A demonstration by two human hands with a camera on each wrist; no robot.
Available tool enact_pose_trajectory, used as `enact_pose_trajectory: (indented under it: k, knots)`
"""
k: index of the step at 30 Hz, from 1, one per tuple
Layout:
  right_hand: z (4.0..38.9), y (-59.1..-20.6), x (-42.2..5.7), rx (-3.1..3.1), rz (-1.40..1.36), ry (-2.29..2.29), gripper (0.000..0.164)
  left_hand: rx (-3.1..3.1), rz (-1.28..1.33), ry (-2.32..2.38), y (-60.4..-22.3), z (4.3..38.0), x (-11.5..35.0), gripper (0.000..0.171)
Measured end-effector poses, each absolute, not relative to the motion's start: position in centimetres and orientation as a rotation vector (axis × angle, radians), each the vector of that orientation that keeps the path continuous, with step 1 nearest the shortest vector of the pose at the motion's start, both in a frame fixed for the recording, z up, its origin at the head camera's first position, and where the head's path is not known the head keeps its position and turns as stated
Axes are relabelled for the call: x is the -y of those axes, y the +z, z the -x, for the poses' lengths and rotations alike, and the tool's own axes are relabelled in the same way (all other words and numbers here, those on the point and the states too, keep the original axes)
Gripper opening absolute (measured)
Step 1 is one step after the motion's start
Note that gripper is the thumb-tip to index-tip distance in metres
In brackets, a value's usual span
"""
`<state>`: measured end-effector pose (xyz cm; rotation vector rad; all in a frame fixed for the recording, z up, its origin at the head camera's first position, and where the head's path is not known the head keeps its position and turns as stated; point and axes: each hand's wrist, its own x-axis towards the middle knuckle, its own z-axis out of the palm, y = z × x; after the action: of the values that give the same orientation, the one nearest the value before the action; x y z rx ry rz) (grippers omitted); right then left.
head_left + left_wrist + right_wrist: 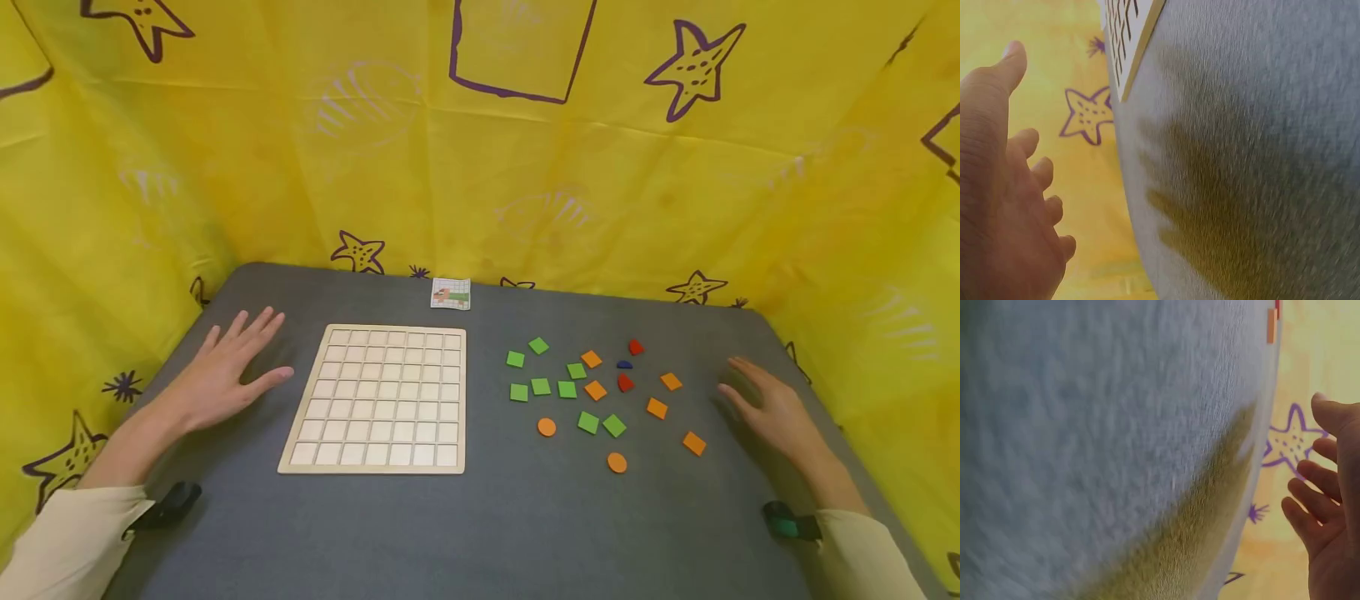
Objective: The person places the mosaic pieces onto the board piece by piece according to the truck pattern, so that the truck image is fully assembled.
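Note:
To the left of a pale wooden grid board, my left hand is spread over the table's left side and holds nothing. The board has rows of square recesses, all bare wood. On the right, my right hand hovers with relaxed fingers, also holding nothing. Nearest to it lie orange squares. Between board and right hand are scattered green squares, orange discs, red pieces with one rounded side, and a small dark blue piece. Both wrist views show the hands raised above the cloth.
A small printed card with a coloured grid picture lies behind the board at the table's back edge. The grey table is enclosed by yellow curtains with starfish and fish drawings. Dark bands sit by the cuffs.

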<state>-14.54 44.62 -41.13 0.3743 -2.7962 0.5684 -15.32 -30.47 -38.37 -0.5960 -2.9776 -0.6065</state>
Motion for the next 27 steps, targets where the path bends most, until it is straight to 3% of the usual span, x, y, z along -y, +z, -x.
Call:
enact_pose_trajectory:
  k: [11,27]
  knots:
    - [13.9,-40.7,-41.5,2.714,-0.384,0.666,0.041,3.03,0.684,-0.582,-38.7,14.7,27.9,0.085]
    - [13.7,-40.6,-36.9,2.669,-0.511,0.643,0.046,3.103,0.716,-0.637,-40.0,13.1,27.1,0.092]
